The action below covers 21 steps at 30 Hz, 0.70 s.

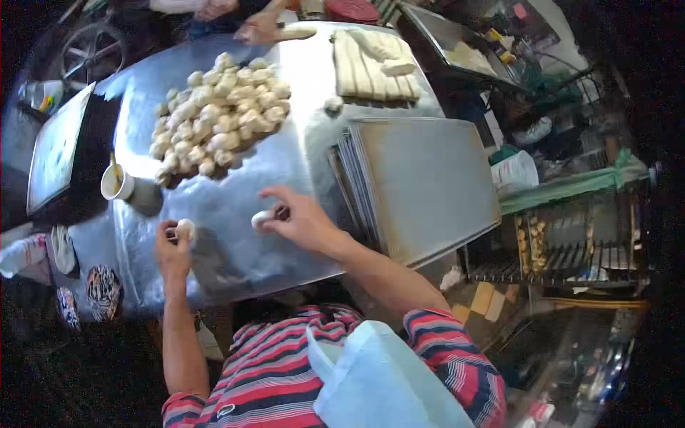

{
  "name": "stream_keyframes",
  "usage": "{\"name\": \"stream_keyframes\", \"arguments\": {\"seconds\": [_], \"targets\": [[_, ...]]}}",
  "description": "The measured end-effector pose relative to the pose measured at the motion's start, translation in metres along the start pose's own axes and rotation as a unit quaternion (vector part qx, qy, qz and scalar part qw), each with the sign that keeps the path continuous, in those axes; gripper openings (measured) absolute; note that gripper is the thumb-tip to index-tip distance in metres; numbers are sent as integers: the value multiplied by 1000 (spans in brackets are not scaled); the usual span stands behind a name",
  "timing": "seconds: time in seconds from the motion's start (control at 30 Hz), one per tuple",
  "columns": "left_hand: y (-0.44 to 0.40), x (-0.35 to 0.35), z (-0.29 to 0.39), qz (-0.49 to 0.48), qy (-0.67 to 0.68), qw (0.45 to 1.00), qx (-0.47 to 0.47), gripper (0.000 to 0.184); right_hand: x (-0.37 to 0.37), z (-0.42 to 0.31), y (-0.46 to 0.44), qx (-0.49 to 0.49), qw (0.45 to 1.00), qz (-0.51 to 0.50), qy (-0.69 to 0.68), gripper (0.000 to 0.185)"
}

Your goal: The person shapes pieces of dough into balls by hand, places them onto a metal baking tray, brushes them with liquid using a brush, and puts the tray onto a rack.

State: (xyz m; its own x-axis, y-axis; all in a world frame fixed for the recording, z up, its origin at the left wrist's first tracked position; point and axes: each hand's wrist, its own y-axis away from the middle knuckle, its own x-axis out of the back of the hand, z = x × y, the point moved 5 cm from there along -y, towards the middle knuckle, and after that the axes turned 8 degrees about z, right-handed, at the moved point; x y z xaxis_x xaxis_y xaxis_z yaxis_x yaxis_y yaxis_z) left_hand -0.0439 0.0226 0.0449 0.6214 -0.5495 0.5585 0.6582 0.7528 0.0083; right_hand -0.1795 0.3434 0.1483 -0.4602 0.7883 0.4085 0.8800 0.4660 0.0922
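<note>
My left hand [173, 250] is closed around a small pale dough ball [185, 230], low over the metal table [235, 267]. To its right, my right hand [296, 220] pinches a second small dough ball [261, 219] between thumb and fingers, the index finger partly raised. Beyond both hands lies a large heap of dough balls [221, 114]. One lone dough ball [333, 106] sits apart, right of the heap. Whether either held ball touches the tabletop I cannot tell.
A stack of metal trays [428, 185] lies at the right. Dough strips [371, 68] rest behind it. A white cup [117, 182] with a handle sticking out stands at left, near a dark-sided tray [61, 153]. Across the table, another person's hand [258, 30] touches a dough roll [296, 33].
</note>
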Motion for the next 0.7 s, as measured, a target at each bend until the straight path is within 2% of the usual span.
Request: {"name": "stream_keyframes", "arguments": {"seconds": [0.07,0.1,0.13,0.17,0.2,0.23,0.3,0.37,0.43,0.57,0.63,0.67,0.7], "targets": [[27,-54,87,-25,121,992,-9,31,92,-3,13,5,994,72,-81,42],[28,-92,108,-27,146,985,-91,33,139,3,16,17,981,127,-144,33],[49,-116,174,-94,94,986,-99,34,189,12,22,-1,979,196,-58,28],[66,-148,225,-133,152,973,-115,32,236,38,24,0,955,292,-45,27],[83,-180,268,-136,156,955,-211,34,275,68,21,-18,949,312,-44,27],[100,-209,312,-181,137,955,-189,31,305,92,19,-37,942,331,-43,28],[120,-269,361,-303,185,916,-186,35,335,106,17,-62,945,313,-68,30],[126,-320,375,-304,145,919,-205,34,348,113,14,-83,947,301,-74,31],[131,-340,381,-298,102,923,-223,32,352,119,9,-99,948,297,-63,32],[135,-346,395,-269,10,925,-267,32,355,142,-10,-57,958,280,4,32],[138,-348,397,-258,-17,922,-289,32,352,128,-12,-53,962,263,57,31],[136,-349,397,-245,-24,922,-300,32,352,122,-7,-36,950,300,83,30],[136,-343,396,-190,21,925,-330,31,348,117,-5,-9,939,331,98,29]]}}
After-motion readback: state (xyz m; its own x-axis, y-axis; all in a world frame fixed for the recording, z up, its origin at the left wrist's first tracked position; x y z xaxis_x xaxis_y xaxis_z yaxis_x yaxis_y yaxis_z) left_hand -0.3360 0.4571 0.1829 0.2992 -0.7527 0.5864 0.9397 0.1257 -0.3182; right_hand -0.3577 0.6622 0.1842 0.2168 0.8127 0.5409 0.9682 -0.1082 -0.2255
